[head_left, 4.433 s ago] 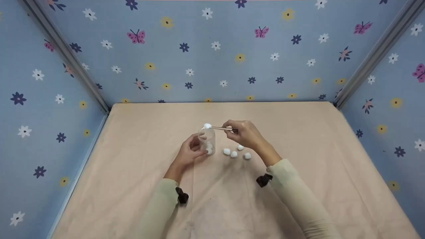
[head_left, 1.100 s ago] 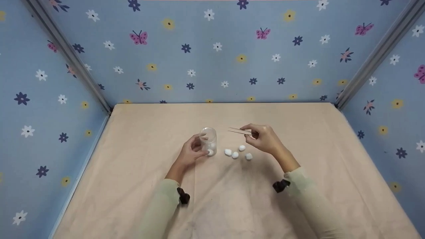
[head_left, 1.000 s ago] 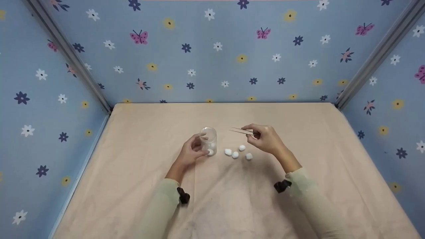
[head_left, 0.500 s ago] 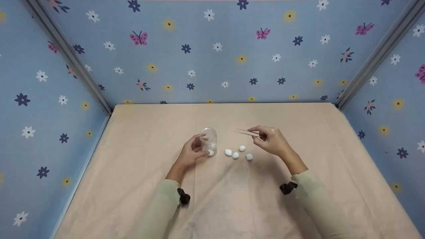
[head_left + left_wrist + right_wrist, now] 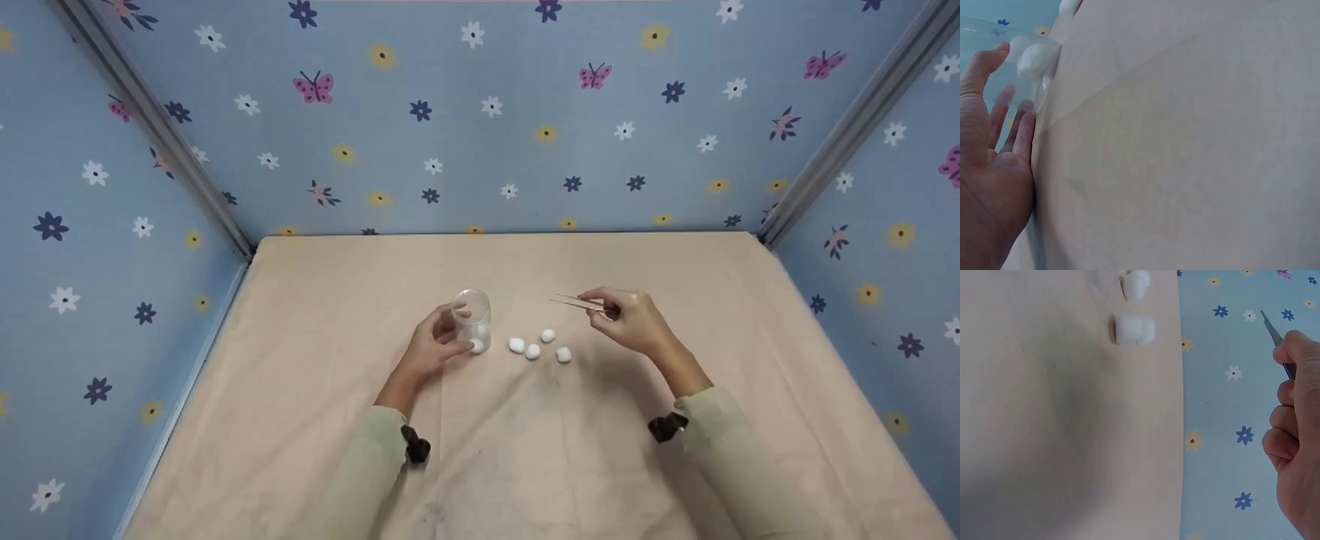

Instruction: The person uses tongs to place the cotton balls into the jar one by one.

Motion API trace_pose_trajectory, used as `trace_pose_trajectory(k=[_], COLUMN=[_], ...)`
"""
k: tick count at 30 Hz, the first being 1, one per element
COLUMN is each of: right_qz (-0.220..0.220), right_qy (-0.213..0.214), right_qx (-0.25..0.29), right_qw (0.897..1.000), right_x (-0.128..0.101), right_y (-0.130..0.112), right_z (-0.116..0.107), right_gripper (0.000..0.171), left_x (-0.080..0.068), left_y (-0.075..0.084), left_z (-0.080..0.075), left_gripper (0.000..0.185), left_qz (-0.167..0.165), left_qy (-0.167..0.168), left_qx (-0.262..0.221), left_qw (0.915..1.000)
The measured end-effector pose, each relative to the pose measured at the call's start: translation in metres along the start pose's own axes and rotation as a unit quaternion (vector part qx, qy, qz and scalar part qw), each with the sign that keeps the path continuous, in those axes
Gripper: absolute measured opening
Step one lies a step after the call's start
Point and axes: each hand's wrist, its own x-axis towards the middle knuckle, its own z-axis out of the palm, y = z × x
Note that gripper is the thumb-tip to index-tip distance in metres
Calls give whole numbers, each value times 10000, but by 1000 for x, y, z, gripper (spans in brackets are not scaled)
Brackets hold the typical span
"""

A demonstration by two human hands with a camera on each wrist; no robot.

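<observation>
A small clear jar point(image 5: 472, 319) stands upright on the beige cloth, with white cotton balls point(image 5: 1036, 58) inside. My left hand point(image 5: 435, 346) curls round the jar's left side. To its right, several loose cotton balls point(image 5: 532, 350) lie on the cloth. My right hand point(image 5: 632, 322) hovers above and right of them, pinching metal tweezers point(image 5: 576, 301) whose tips point left and hold nothing. In the right wrist view the tweezers point(image 5: 1276, 337) stick out above my curled fingers point(image 5: 1289, 405), and two cotton balls point(image 5: 1133, 329) lie at the upper left.
The beige cloth point(image 5: 525, 450) covers the table. Blue walls point(image 5: 480, 120) with flowers and butterflies close it in at the back and both sides. Metal corner posts point(image 5: 157, 135) run up at left and right. Black wrist mounts point(image 5: 415, 444) sit on both sleeves.
My right hand dropped a cotton ball into the jar, then drew the empty tweezers steadily rightward, away from the jar. My left hand and the jar stayed put.
</observation>
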Motion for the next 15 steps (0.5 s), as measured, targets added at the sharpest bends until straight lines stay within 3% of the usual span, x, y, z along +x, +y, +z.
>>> trace_pose_trajectory(k=[15], right_qz=[274], right_qy=[-151], right_qx=[145], right_qw=[9994], right_x=[-10], right_y=[12], right_z=[5], right_gripper=[25], left_x=[2], left_y=[-1], left_z=[0], left_gripper=[73], left_qz=[135], left_qy=[-8], left_qx=[1], left_qw=[9999])
